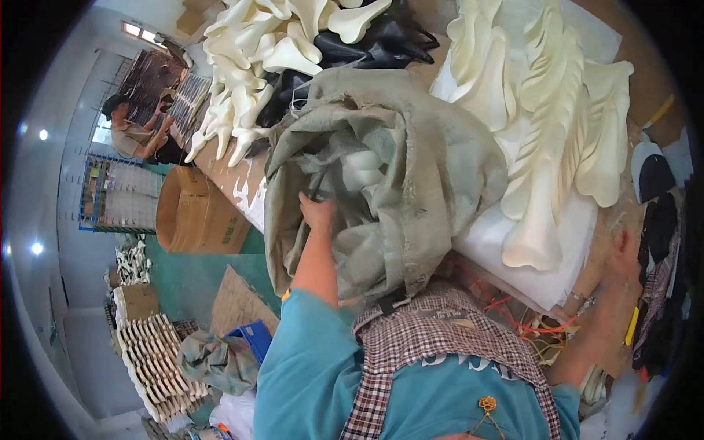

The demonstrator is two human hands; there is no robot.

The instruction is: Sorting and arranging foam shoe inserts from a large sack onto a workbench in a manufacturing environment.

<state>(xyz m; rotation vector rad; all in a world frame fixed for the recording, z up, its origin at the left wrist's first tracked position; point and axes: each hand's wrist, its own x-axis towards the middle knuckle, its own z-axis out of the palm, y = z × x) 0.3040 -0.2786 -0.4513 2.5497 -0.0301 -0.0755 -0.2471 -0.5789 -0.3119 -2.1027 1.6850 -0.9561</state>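
A large grey-green cloth sack lies open on the workbench, with white moulded pieces showing inside its mouth. My left hand grips the sack's rim at the opening. My right hand is blurred at the far right, resting near the bench edge beside dark pieces; what it holds, if anything, I cannot tell. Cream carved ornaments lie stacked to the right of the sack on white sheets.
A heap of cream and black moulded parts sits behind the sack. Below left stand a cardboard box, a blue crate and stacked white pieces. Another person works at far left.
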